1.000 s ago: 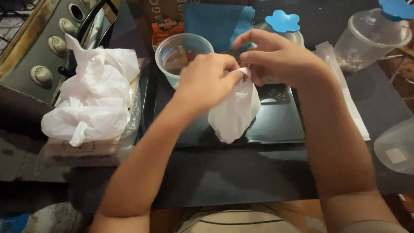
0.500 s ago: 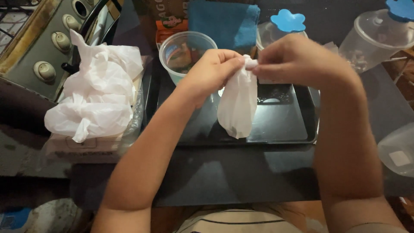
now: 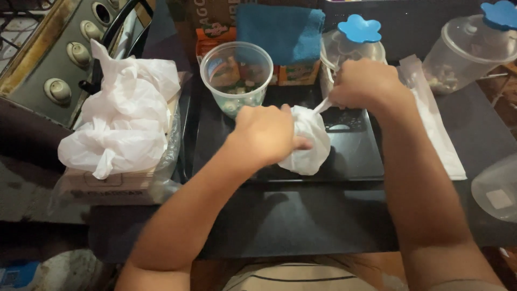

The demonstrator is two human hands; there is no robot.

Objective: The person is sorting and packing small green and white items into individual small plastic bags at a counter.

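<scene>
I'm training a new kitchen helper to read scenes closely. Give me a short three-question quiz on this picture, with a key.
1. True or false: both hands grip the small white bag over the black tray.
2. Which hand pinches the bag's twisted top? A) left hand B) right hand C) neither
3. Fill in: the clear plastic cup behind the hands has no ____ on it, while the jar with the blue flower-shaped lid does.

Key: 1 true; 2 B; 3 lid
</scene>
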